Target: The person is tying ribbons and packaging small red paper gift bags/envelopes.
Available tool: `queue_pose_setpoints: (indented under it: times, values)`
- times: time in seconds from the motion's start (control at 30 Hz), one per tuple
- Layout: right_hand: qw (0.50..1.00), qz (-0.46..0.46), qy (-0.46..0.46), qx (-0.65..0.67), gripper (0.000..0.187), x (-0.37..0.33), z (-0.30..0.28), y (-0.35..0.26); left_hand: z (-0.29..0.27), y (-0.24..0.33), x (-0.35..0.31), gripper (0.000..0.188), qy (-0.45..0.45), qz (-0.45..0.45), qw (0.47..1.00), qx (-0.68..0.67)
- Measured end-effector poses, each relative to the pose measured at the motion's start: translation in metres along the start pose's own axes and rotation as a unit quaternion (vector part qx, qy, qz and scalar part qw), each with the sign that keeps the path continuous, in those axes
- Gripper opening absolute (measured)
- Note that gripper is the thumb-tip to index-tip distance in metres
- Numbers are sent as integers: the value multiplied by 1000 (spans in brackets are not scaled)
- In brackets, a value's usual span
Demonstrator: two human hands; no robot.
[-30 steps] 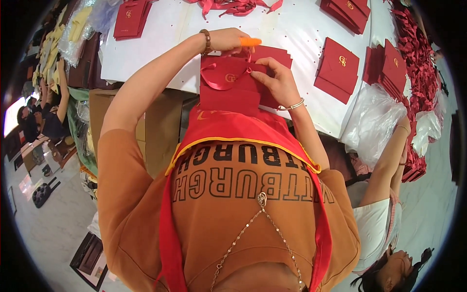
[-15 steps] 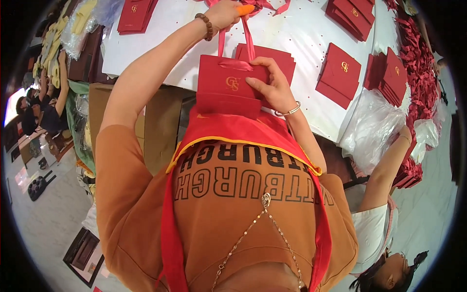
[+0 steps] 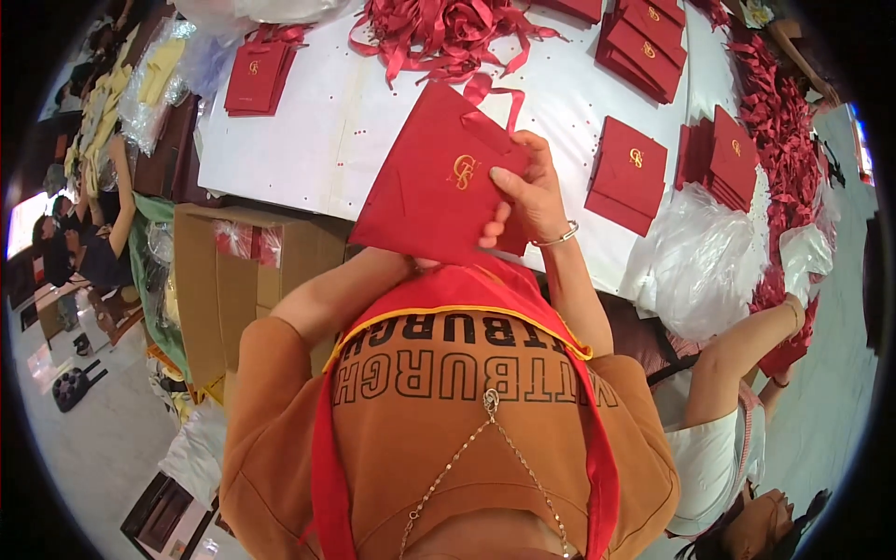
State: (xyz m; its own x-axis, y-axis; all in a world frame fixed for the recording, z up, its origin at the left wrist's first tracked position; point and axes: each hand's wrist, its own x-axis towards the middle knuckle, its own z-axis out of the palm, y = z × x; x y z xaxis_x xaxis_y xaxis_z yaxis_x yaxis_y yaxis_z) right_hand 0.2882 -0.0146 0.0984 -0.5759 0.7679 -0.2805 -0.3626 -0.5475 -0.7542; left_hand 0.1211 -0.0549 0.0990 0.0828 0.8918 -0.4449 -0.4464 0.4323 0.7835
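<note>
Red paper bag (image 3: 415,182), slanted mid-frame
Long axis leans toward upper right, ribbon (image 3: 515,108) end up; right hand (image 3: 536,189) clamps its right edge; left hand (image 3: 423,264) mostly hidden, grip unclear.

Cardboard box (image 3: 198,313), green cloth (image 3: 147,229) beside it; clear plastic bag (image 3: 695,271), pale floor (image 3: 117,443).

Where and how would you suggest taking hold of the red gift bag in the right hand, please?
Probably pinch the red gift bag by its left edge, coming from the left: that straight, thin-looking edge is uncovered, while the right hand grips the opposite side near the ribbon handle.
</note>
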Motion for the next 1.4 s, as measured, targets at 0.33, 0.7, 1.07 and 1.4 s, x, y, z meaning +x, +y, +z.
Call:
queue_pose_setpoints:
  times: [0.33,0.7,1.07,1.4]
  values:
    - [879,-171,171,-410,42,-4,-69,20,-43,-35,35,24,133,120,902,392]
    - [730,-217,193,-619,32,-9,-48,26,-100,-18,159,17,275,187,609,720]
    - [637,-255,110,-719,21,22,-25,28,-113,92,18,25,-75,176,981,-33]
    - [693,-225,44,-683,23,36,-30,27,-96,118,-4,19,2,278,952,125]
